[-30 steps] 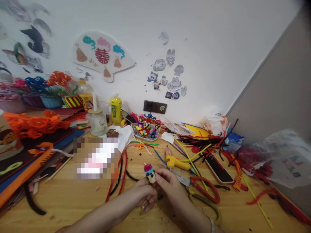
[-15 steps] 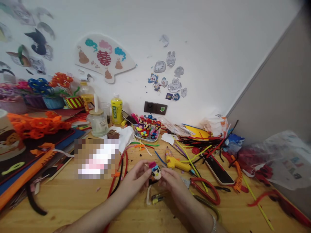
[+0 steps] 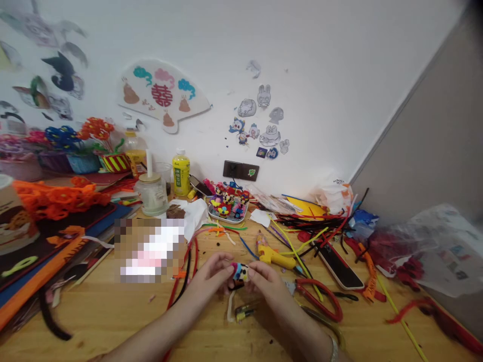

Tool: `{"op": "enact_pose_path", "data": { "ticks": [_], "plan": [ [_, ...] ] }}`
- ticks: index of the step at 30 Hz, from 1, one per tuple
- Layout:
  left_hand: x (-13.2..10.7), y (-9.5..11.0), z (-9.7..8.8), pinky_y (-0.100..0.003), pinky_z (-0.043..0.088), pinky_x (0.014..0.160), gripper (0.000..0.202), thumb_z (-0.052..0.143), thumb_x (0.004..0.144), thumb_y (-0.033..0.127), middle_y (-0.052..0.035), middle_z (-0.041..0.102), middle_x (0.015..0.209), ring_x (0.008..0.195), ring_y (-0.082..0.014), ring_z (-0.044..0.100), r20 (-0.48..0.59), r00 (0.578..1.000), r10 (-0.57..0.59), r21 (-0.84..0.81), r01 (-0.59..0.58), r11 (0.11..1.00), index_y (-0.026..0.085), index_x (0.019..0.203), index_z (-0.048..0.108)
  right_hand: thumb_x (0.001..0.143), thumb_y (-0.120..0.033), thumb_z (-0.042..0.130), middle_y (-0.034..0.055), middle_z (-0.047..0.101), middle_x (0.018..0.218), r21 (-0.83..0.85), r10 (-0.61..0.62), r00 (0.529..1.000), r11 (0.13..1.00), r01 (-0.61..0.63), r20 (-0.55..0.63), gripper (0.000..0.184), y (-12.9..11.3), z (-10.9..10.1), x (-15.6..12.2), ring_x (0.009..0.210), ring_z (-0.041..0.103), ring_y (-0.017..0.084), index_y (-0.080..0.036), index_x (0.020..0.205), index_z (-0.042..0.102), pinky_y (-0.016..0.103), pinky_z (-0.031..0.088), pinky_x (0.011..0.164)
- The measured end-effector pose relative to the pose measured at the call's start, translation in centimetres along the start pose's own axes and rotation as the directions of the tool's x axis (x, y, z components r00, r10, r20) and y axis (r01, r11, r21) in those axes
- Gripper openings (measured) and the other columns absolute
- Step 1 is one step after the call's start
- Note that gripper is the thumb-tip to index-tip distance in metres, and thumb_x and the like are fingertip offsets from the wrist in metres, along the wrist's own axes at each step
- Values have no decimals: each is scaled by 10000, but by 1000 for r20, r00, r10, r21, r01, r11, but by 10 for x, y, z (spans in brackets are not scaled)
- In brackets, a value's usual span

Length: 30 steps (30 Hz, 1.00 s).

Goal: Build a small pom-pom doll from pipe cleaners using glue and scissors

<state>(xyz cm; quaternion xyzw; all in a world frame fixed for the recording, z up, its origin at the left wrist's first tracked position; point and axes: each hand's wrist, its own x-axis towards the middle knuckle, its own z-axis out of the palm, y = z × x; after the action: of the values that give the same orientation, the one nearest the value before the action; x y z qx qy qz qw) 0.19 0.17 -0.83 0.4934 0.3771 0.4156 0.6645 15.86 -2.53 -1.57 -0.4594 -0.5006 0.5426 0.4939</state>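
A small pipe-cleaner figure [image 3: 240, 272] with a pink top, a blue band and a white face is held between both hands just above the wooden table [image 3: 113, 317]. My left hand [image 3: 213, 274] pinches its left side with the fingers curled. On its right side, my right hand [image 3: 264, 281] grips it with thumb and fingertips. A small yellow-tipped object [image 3: 243, 314] and a white strip [image 3: 229, 311] lie on the table right under the hands.
A yellow glue gun [image 3: 272, 254], red-handled scissors [image 3: 317, 299] and a phone [image 3: 336, 266] lie right of the hands. Loose pipe cleaners [image 3: 309, 226] litter the far right. A tray of small figures [image 3: 228, 203], a jar [image 3: 152, 192] and a yellow bottle [image 3: 180, 172] stand behind.
Both hands and the figure have moved away from me and lower toward the table. The figure has tipped over from upright to lying sideways between the fingers.
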Motion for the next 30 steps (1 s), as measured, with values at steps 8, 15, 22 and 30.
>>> {"op": "enact_pose_path", "data": {
  "ticks": [8, 15, 22, 30],
  "plan": [
    [-5, -8, 9, -225, 403, 485, 353, 724, 552, 304, 69, 517, 571, 493, -97, 502, 160, 984, -80, -5, 81, 997, 181, 791, 496, 761, -457, 524, -17, 475, 589, -332, -89, 993, 937, 109, 74, 340, 3, -5, -1, 575, 436, 116, -141, 639, 550, 231, 341, 545],
    [-11, 2, 15, -211, 425, 500, 321, 636, 538, 102, 50, 569, 633, 532, -99, 531, 103, 988, -111, -78, 119, 990, 174, 836, 538, 833, -331, 467, 4, 560, 650, -723, -259, 959, 639, 262, 118, 259, -14, -7, 8, 617, 480, 127, -149, 710, 605, 224, 330, 564],
    [0, 14, -5, -238, 495, 495, 211, 673, 643, 202, 7, 590, 699, 578, -134, 603, -71, 993, -90, -265, 69, 962, 158, 806, 546, 805, -187, 485, 15, 600, 683, -918, -319, 927, 270, 290, 200, 167, -47, -4, 44, 665, 505, 135, -160, 694, 607, 220, 332, 604],
    [16, 39, -42, -234, 537, 640, 99, 618, 708, 109, -19, 651, 711, 664, -131, 652, -370, 923, 107, -309, -230, 923, 149, 762, 546, 823, -185, 447, 42, 665, 784, -951, -261, 945, 182, 250, 198, 204, -47, 8, 67, 736, 571, 146, -167, 778, 646, 209, 353, 639]
  ]
}}
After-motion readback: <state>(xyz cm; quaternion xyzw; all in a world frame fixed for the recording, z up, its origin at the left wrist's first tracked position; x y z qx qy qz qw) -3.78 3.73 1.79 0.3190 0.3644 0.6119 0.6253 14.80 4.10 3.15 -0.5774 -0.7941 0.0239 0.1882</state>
